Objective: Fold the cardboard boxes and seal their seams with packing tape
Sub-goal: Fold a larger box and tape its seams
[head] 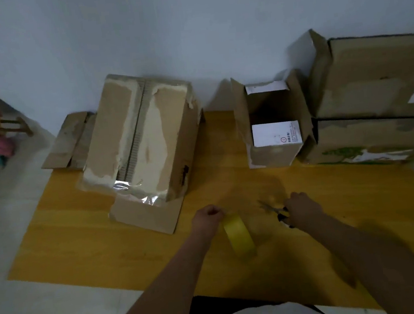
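Two hands busy: left hand (207,217) pinches tape roll (238,235); right hand (302,208) grips scissors (275,209).

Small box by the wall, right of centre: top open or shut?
Open. The small box has its top flaps standing up and out, and its dark interior shows. No tape is visible across the top.

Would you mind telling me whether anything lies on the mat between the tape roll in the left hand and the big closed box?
Nothing visible does. The tape roll hangs from the left hand, and only bare yellow mat separates it from the closed box.
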{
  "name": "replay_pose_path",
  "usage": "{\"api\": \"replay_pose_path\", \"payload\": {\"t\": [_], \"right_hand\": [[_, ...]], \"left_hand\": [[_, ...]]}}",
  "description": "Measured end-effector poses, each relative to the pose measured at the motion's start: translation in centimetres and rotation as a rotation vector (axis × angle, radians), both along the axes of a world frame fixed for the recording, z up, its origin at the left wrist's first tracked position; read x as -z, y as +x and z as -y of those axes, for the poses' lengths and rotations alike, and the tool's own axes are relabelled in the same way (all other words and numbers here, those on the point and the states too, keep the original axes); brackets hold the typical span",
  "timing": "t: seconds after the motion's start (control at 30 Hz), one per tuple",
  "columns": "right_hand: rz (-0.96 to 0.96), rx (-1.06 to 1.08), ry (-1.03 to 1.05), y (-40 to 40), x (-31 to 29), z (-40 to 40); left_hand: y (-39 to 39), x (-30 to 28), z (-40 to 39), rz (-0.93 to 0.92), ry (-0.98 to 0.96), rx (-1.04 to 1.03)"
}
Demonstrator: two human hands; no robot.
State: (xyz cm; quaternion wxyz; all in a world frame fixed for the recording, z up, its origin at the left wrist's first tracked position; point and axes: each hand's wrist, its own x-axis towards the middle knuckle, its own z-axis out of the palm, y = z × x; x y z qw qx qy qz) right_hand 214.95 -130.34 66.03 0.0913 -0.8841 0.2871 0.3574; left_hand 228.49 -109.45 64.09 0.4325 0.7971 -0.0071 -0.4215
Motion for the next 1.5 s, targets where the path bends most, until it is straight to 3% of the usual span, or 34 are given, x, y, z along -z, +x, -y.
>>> {"api": "replay_pose_path", "payload": {"t": [0.13, 0.27, 0.37, 0.43, 0.53, 0.7, 0.8, 0.93, 1.03, 1.13, 1.2, 1.3, 1.4, 1.5], "right_hand": [[0.037, 0.122, 0.175, -1.9, 1.0, 0.2], [0.113, 0.107, 0.305, -3.1, 1.3, 0.4], [0.391, 0.275, 0.376, -2.8, 0.4, -0.7], [0.526, 0.464, 0.579, -1.6, -0.7, -2.6], [0.435, 0.55, 0.834, 0.0, -1.8, -5.5], [0.408, 0.362, 0.759, 1.5, -0.8, -6.2], [0.481, 0.297, 0.689, 2.5, 0.1, -7.2], [0.504, 0.289, 0.628, 3.2, 0.9, -7.8], [0.489, 0.295, 0.612, 3.3, 0.5, -8.0], [0.698, 0.366, 0.541, 4.3, -1.0, -8.7], [0.86, 0.419, 0.478, 5.6, -2.5, -9.2], [0.948, 0.563, 0.506, 8.4, -4.1, -10.9], [0.856, 1.021, 0.817, 11.1, -4.5, -14.0], [0.693, 1.324, 1.186, 13.2, -4.5, -17.5]], "left_hand": [[0.5, 0.4, 0.5, 0.024, 0.055, -0.004], [1.0, 1.1, 0.5, -0.002, 0.079, -0.052], [1.3, 2.2, -0.1, -0.023, 0.117, -0.063], [0.8, 3.4, -0.9, -0.054, 0.138, -0.101], [-0.7, 4.3, -2.0, -0.053, 0.154, -0.125], [-1.1, 5.0, -3.0, 0.258, 0.213, 0.073], [-0.6, 5.2, -2.8, 0.317, 0.326, 0.078], [1.1, 5.4, -4.5, 0.341, 0.536, 0.467], [1.4, 4.7, -5.3, 0.363, 0.459, 0.454], [1.5, 2.6, -5.8, 0.483, 0.247, 0.393], [2.0, 0.5, -6.2, 0.541, 0.127, 0.484], [4.0, -3.1, -6.5, 0.577, 0.034, 0.665], [6.8, -7.3, -6.2, 0.505, -0.054, 0.736], [9.8, -11.4, -6.1, 0.474, -0.233, 0.754]]}}
